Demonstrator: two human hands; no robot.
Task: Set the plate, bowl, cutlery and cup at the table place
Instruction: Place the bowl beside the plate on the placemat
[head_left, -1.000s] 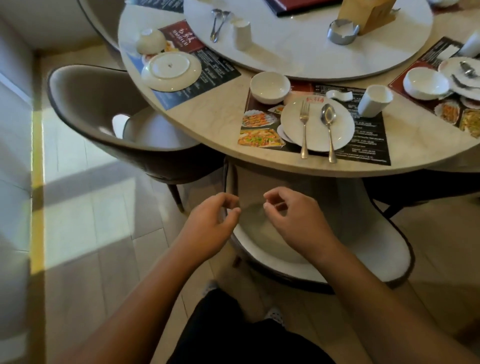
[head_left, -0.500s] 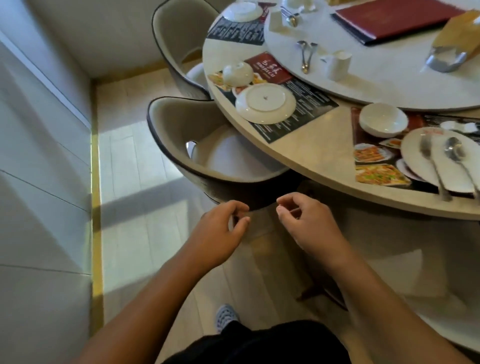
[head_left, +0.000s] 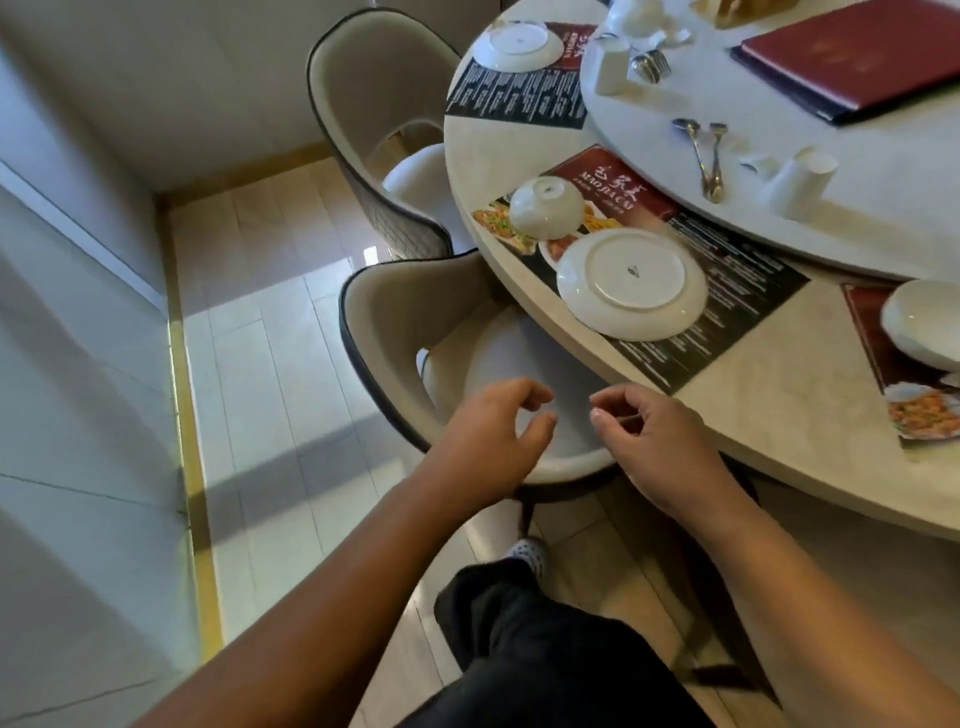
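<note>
Nearest the camera, the person's left hand (head_left: 493, 431) and right hand (head_left: 649, 441) hover side by side but apart above the seat of a padded chair (head_left: 384, 332). Both have loosely curled fingers and grip nothing, which reads as hands readied for the place ahead rather than carrying anything to it. Just beyond, on the round table (head_left: 779, 410), a printed placemat (head_left: 737, 291) marks the place. The plate (head_left: 631, 283) lies face down on it, foot ring up. The bowl (head_left: 546, 207) sits overturned just beside the plate, at the mat's far left corner. Both were probably stored that way to keep their insides clean, so each likely needs turning over. The rest of the set waits farther off on the raised turntable (head_left: 883, 171). There the spoon (head_left: 693, 148) and fork (head_left: 717, 156) lie together, handles toward the place, and the white cup (head_left: 797, 182) seems to stand mouth down near them. All are within a reach across the mat. Farther back lie a red menu folder (head_left: 852, 57), another inverted plate (head_left: 518, 41) on its own mat, and a second chair (head_left: 363, 104).
</note>
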